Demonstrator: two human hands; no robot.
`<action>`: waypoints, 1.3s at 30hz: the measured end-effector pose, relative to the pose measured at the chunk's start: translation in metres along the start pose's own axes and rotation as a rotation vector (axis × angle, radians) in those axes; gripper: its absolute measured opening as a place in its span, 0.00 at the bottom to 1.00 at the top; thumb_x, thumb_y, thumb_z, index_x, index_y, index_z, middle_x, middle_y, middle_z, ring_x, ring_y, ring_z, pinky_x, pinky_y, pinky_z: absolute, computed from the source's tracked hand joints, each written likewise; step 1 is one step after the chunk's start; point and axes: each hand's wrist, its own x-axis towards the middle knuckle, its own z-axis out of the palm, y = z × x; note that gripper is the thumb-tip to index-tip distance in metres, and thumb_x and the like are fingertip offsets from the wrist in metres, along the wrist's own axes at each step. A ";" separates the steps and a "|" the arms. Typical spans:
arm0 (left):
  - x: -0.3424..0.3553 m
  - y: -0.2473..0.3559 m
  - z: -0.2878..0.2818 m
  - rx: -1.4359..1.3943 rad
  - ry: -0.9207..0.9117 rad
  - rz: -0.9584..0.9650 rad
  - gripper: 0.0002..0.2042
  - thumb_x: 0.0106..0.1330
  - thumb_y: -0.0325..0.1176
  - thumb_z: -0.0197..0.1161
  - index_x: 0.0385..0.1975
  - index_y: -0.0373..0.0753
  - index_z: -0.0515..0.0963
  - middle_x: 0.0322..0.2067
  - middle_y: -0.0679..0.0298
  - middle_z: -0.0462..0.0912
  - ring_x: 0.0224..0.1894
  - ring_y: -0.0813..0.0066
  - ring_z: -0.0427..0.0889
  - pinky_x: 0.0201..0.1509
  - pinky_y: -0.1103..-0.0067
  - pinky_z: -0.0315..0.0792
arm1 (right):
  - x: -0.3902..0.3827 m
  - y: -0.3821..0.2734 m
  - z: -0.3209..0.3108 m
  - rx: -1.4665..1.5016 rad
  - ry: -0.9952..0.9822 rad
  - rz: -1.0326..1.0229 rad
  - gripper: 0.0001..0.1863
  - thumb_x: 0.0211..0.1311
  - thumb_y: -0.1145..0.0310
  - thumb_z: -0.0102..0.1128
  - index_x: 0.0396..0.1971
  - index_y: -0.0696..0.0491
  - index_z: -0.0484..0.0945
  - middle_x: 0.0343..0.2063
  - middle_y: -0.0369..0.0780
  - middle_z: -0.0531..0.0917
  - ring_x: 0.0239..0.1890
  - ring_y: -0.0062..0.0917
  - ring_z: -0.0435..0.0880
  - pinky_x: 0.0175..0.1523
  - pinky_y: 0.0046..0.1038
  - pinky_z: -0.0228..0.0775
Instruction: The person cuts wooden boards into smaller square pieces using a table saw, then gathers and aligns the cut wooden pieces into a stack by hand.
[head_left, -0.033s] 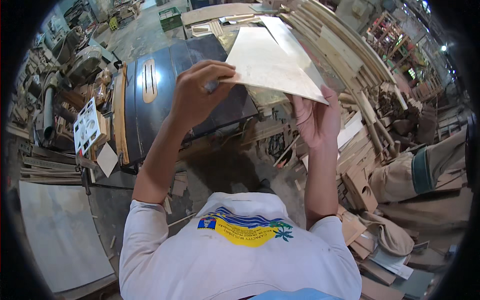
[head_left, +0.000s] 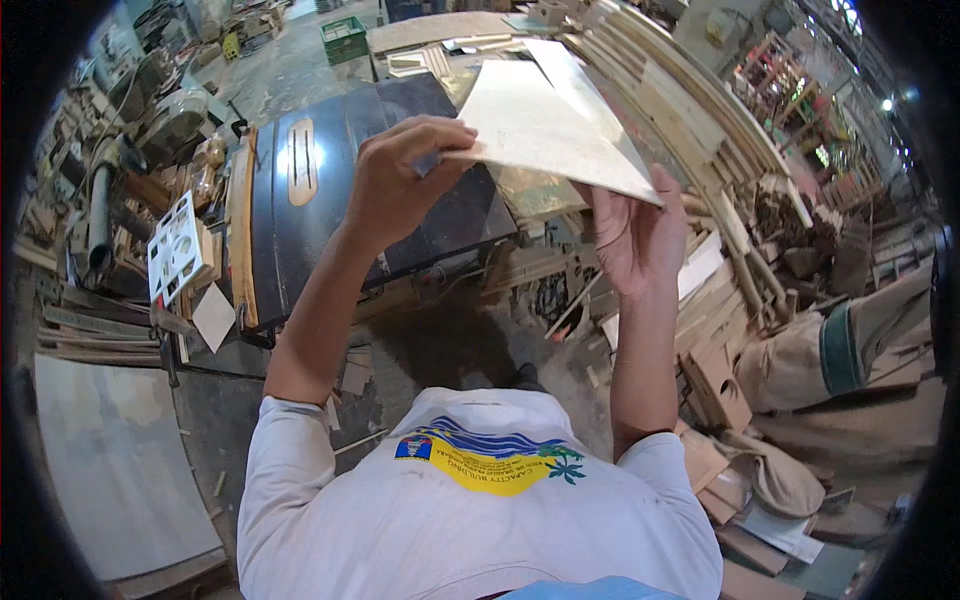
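Note:
A thin pale wooden panel [head_left: 555,120] is held up in front of me, tilted, wider at its near edge in this view. My left hand [head_left: 405,175] pinches its near left corner between thumb and fingers. At the near right corner my right hand [head_left: 640,230] grips the panel from below, palm up, with the thumb at the edge. Behind it lies another pale board [head_left: 585,85], partly covered by the held panel. Under and to the left of my left hand is a dark machine table [head_left: 335,215] with an oval slotted wooden insert [head_left: 301,162].
Long timber strips [head_left: 690,110] are stacked on the right, with offcuts below them. A white cut-out template [head_left: 180,245] leans left of the machine table. At lower left lies a large pale sheet [head_left: 120,460]. A green crate [head_left: 344,40] stands at the back.
The held panel has tipped slightly, so its face looks a little shorter. Both hands keep their grip on it.

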 end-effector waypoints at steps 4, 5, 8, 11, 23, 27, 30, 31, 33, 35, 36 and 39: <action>0.018 -0.014 -0.021 -0.188 0.112 -0.007 0.09 0.66 0.32 0.68 0.41 0.36 0.84 0.42 0.58 0.86 0.45 0.72 0.84 0.50 0.77 0.79 | 0.003 0.006 0.055 -0.112 -0.122 -0.029 0.36 0.73 0.48 0.47 0.65 0.65 0.59 0.58 0.57 0.72 0.59 0.48 0.77 0.62 0.44 0.77; 0.025 -0.011 -0.023 -0.228 0.150 -0.032 0.10 0.66 0.33 0.68 0.42 0.35 0.83 0.42 0.59 0.85 0.45 0.73 0.84 0.50 0.77 0.79 | 0.000 0.007 0.057 -0.123 -0.150 -0.023 0.36 0.73 0.48 0.47 0.65 0.65 0.59 0.58 0.57 0.72 0.59 0.48 0.77 0.62 0.44 0.77; 0.050 0.005 -0.032 -0.443 0.271 -0.041 0.11 0.68 0.36 0.67 0.42 0.33 0.82 0.40 0.62 0.84 0.43 0.78 0.81 0.48 0.80 0.76 | 0.005 0.010 0.060 -0.927 0.193 -0.625 0.27 0.71 0.57 0.59 0.60 0.57 0.65 0.53 0.46 0.77 0.52 0.35 0.80 0.55 0.35 0.76; 0.073 0.031 -0.042 -0.584 0.315 0.044 0.12 0.70 0.37 0.65 0.43 0.34 0.82 0.38 0.66 0.83 0.40 0.81 0.78 0.45 0.81 0.74 | 0.019 -0.003 0.059 -1.329 0.117 -1.178 0.32 0.61 0.62 0.70 0.62 0.57 0.68 0.56 0.42 0.74 0.57 0.27 0.74 0.55 0.30 0.71; 0.092 0.026 0.004 -0.769 0.347 -0.225 0.25 0.72 0.42 0.60 0.62 0.31 0.69 0.56 0.52 0.78 0.59 0.69 0.77 0.64 0.75 0.69 | -0.090 -0.190 0.080 -0.603 0.179 -1.570 0.19 0.67 0.59 0.58 0.54 0.50 0.75 0.52 0.41 0.80 0.50 0.35 0.80 0.51 0.35 0.78; 0.016 -0.111 0.079 -0.634 0.425 -0.824 0.39 0.62 0.46 0.69 0.67 0.30 0.61 0.62 0.45 0.69 0.63 0.59 0.72 0.62 0.69 0.70 | -0.215 -0.304 0.012 -1.281 0.445 -1.761 0.28 0.64 0.59 0.64 0.57 0.62 0.71 0.59 0.46 0.76 0.61 0.37 0.74 0.66 0.41 0.67; -0.021 -0.140 0.112 -0.715 0.360 -1.237 0.48 0.59 0.52 0.71 0.71 0.34 0.51 0.69 0.45 0.59 0.68 0.51 0.65 0.67 0.58 0.64 | -0.335 -0.369 -0.049 -1.624 0.691 -1.702 0.29 0.68 0.61 0.60 0.61 0.66 0.68 0.57 0.49 0.76 0.59 0.39 0.74 0.65 0.37 0.66; -0.030 -0.139 0.114 -0.835 0.317 -1.530 0.52 0.58 0.55 0.72 0.73 0.36 0.46 0.71 0.46 0.54 0.70 0.46 0.61 0.70 0.52 0.60 | -0.348 -0.341 -0.050 -2.132 0.951 -1.678 0.29 0.70 0.60 0.57 0.62 0.66 0.67 0.56 0.49 0.76 0.58 0.39 0.74 0.65 0.36 0.66; -0.045 -0.147 0.143 -0.998 0.403 -1.607 0.53 0.57 0.58 0.72 0.73 0.35 0.47 0.72 0.46 0.50 0.70 0.44 0.60 0.70 0.53 0.61 | -0.405 -0.362 -0.075 -1.222 1.240 -1.573 0.27 0.68 0.62 0.54 0.58 0.68 0.69 0.53 0.50 0.78 0.52 0.35 0.75 0.62 0.28 0.63; -0.069 -0.175 0.177 -1.328 0.580 -1.640 0.52 0.58 0.58 0.71 0.73 0.36 0.48 0.72 0.47 0.51 0.70 0.42 0.60 0.70 0.50 0.61 | -0.401 -0.332 -0.094 -1.440 1.103 -1.444 0.29 0.67 0.62 0.57 0.58 0.69 0.67 0.54 0.51 0.77 0.52 0.37 0.73 0.61 0.28 0.64; -0.078 -0.189 0.196 -1.521 0.657 -1.600 0.48 0.61 0.56 0.69 0.73 0.38 0.48 0.70 0.47 0.57 0.69 0.43 0.62 0.70 0.46 0.59 | -0.393 -0.322 -0.093 -1.416 1.095 -1.428 0.29 0.67 0.61 0.57 0.59 0.69 0.67 0.55 0.51 0.76 0.52 0.37 0.73 0.61 0.29 0.64; -0.110 -0.204 0.231 -1.757 0.656 -1.092 0.31 0.71 0.45 0.61 0.67 0.35 0.59 0.64 0.49 0.68 0.64 0.49 0.72 0.65 0.50 0.69 | -0.369 -0.299 -0.091 -1.340 1.068 -1.387 0.30 0.67 0.60 0.56 0.59 0.68 0.67 0.55 0.51 0.76 0.53 0.37 0.74 0.61 0.29 0.64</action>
